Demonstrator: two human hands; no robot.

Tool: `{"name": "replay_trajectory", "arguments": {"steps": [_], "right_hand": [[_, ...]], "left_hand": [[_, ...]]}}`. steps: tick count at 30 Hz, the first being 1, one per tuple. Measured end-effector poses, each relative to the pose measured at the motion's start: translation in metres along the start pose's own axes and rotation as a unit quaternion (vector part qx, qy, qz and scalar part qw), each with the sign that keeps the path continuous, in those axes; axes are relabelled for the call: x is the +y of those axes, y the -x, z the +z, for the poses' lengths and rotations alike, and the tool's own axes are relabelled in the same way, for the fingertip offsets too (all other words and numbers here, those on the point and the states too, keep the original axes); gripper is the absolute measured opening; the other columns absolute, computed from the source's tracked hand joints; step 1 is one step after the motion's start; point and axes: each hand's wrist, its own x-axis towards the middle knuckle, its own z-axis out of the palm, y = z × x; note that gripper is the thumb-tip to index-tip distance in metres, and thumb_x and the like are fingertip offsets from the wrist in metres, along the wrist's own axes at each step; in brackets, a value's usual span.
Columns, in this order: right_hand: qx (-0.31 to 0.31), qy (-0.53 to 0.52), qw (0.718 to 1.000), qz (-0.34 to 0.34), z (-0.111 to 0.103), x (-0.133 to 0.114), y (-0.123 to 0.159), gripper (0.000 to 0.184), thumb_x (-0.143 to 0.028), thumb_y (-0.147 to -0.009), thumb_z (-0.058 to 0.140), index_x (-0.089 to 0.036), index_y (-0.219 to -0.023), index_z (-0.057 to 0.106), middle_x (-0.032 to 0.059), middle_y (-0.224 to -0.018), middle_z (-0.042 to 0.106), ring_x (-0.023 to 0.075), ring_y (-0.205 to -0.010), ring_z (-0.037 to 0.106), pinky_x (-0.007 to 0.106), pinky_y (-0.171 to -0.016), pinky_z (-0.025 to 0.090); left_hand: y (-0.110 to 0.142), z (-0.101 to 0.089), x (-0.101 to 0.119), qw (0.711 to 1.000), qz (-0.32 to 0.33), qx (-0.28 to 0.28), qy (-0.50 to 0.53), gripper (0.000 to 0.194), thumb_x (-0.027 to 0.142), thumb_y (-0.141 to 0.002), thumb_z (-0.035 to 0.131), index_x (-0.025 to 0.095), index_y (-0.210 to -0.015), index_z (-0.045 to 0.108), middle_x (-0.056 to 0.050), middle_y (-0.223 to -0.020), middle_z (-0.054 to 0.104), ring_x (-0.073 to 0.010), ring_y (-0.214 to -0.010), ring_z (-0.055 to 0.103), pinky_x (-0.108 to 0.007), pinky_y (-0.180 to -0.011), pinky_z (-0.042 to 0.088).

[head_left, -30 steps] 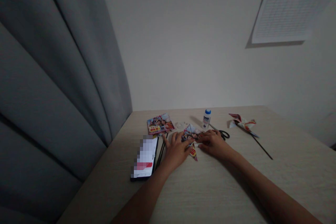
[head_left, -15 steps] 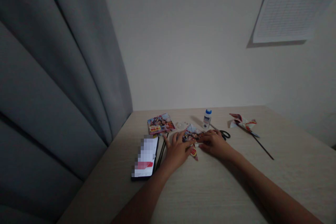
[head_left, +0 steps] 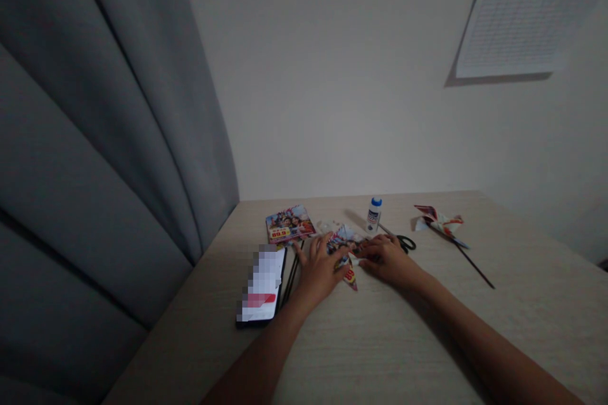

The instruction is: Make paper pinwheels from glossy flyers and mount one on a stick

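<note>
Between my hands on the tabletop lies a folded piece of glossy printed paper (head_left: pixel 342 240), with a pointed corner (head_left: pixel 350 278) reaching toward me. My left hand (head_left: pixel 319 270) rests with its fingers spread, and its thumb presses the paper. My right hand (head_left: pixel 386 259) pinches the paper's right side with its fingertips. A small white flap shows between the hands. Beyond my right hand lie black-handled scissors (head_left: pixel 405 243).
On the light wood table (head_left: pixel 380 354) are a printed flyer (head_left: pixel 289 224), a blue-capped glue bottle (head_left: pixel 373 215), a paper pinwheel on a black stick (head_left: pixel 439 221), thin black sticks (head_left: pixel 292 280) and a phone (head_left: pixel 260 286). A grey curtain (head_left: pixel 104 152) hangs left.
The folded paper has shifted slightly between my hands, and a white flap now shows near my right fingers. My hands have barely moved.
</note>
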Motion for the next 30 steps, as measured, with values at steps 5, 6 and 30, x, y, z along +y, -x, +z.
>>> {"name": "replay_trajectory", "arguments": {"steps": [5,6,30], "right_hand": [[0.003,0.006,1.000,-0.004,0.0021,0.0024,-0.0004,0.025,-0.041,-0.088,0.062,-0.032,-0.107,0.077,0.0063,-0.118,0.072,0.0305,-0.116,0.058,0.058,-0.106,0.031],[0.003,0.006,1.000,-0.003,0.0024,0.0026,-0.0004,0.025,-0.041,-0.088,0.062,-0.033,-0.107,0.076,0.0061,-0.118,0.072,0.0306,-0.116,0.058,0.058,-0.106,0.030],[-0.007,0.010,1.000,0.012,0.0046,0.0015,-0.0039,0.023,-0.038,-0.094,0.055,-0.031,-0.096,0.078,0.0030,-0.111,0.074,0.0287,-0.112,0.059,0.053,-0.102,0.033]], "left_hand": [[0.0014,0.0008,-0.0001,1.000,0.011,-0.021,-0.003,0.031,0.051,-0.095,0.054,0.055,-0.124,0.062,0.002,-0.156,0.038,-0.0354,-0.141,0.030,-0.081,-0.106,-0.007],[0.0015,0.0010,-0.0005,1.000,0.011,-0.024,-0.002,0.031,0.052,-0.095,0.053,0.055,-0.124,0.062,0.002,-0.156,0.038,-0.0357,-0.141,0.030,-0.081,-0.105,-0.008],[0.0016,0.0012,-0.0036,1.000,0.011,-0.027,-0.010,0.035,0.053,-0.094,0.054,0.060,-0.128,0.057,0.005,-0.164,0.026,-0.0402,-0.149,0.017,-0.081,-0.105,-0.009]]}}
